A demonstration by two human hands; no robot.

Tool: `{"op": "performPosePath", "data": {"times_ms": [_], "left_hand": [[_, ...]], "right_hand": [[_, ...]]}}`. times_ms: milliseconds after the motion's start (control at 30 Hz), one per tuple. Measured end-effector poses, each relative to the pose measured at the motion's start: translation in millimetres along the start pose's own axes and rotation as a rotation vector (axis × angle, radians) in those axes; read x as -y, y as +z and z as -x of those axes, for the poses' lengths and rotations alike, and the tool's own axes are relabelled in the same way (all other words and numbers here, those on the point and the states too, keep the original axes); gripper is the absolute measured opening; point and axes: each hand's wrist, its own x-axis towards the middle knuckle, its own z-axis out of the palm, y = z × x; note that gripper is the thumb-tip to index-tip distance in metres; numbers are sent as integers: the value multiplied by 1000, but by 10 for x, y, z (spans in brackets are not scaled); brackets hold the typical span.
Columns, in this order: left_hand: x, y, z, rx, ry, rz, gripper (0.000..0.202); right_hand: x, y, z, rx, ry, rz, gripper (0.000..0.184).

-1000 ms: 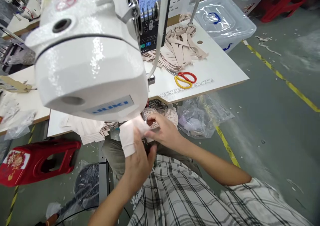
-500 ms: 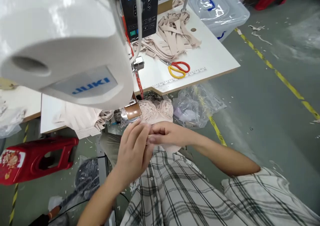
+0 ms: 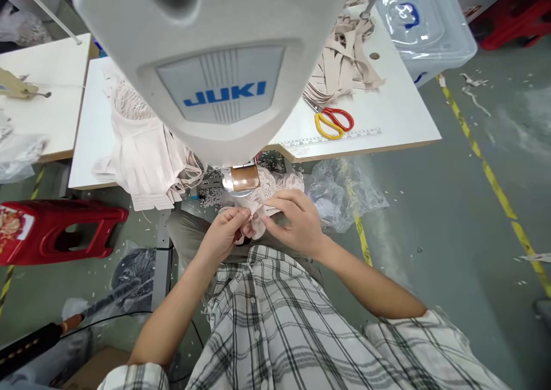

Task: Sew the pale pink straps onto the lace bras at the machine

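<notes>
A beige bra (image 3: 293, 181) with lace cups lies below the head of a white JUKI sewing machine (image 3: 228, 85), just above my lap. My left hand (image 3: 227, 228) pinches a pale edge of the bra between thumb and forefinger. Close on its right, my right hand (image 3: 297, 222) also has its thumb and forefinger on the fabric, with the fingertips near the left ones. Part of the bra hangs under my hands and is partly hidden by them. The machine's brown and metal arm end (image 3: 244, 178) is just beyond my fingers.
Beige garments (image 3: 140, 149) are piled on the left table. On the right tabletop (image 3: 400, 114) lie fabric strips (image 3: 340, 62) and red-and-yellow-handled scissors (image 3: 333, 121). A red stool (image 3: 103, 220) stands left, a clear plastic bag (image 3: 344, 192) lies right, and a lidded bin (image 3: 424, 28) stands behind.
My view has shifted, so the machine head appears further right. My hands, overlapped before, are now slightly apart with fingertips pinching the bra's edge.
</notes>
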Motion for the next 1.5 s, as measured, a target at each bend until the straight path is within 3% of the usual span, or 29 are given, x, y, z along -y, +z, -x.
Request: {"op": "performPosePath", "data": {"times_ms": [200,400,500,567,667,767,800,833,900,967,1100,1233,1400,1500], "left_hand": [[-86,34,126,-185,242,-470,36],[-49,80,109,-289,271,-571,35],[-5,84,35,-319,263,-544,38],[15,54,-16,-318,213,-474,40],[13,-37,-36,-266,116,-337,39],[-15,-124,31,-262,82,-334,38],[-24,-142,62,-263,82,-346,38],[-31,-153,92,-255,81,-348,38],[-40,-163,140,-229,80,-325,38],[-41,-162,162,-202,72,-295,39],[-32,-161,148,-211,53,-203,39],[-11,-192,122,-217,41,-59,39],[53,-265,86,-144,51,60,34],[71,-257,51,-125,40,98,32]], "right_hand": [[98,50,-48,134,78,-8,16],[94,144,-23,105,90,-19,16],[130,251,59,48,85,-27,18],[72,262,96,78,64,-81,18],[-321,91,-12,154,77,-129,17],[-1030,-222,-407,7,280,233,28],[-1269,-318,-573,43,376,401,36],[-1481,-396,-733,160,446,554,40],[-1779,-495,-990,263,483,614,39],[-1894,-529,-1125,326,484,629,39],[-1800,-559,-1112,384,538,730,46],[-1547,-729,-876,397,641,747,53],[-825,-1003,-262,317,815,338,33],[-295,-969,109,518,638,196,32]]}}
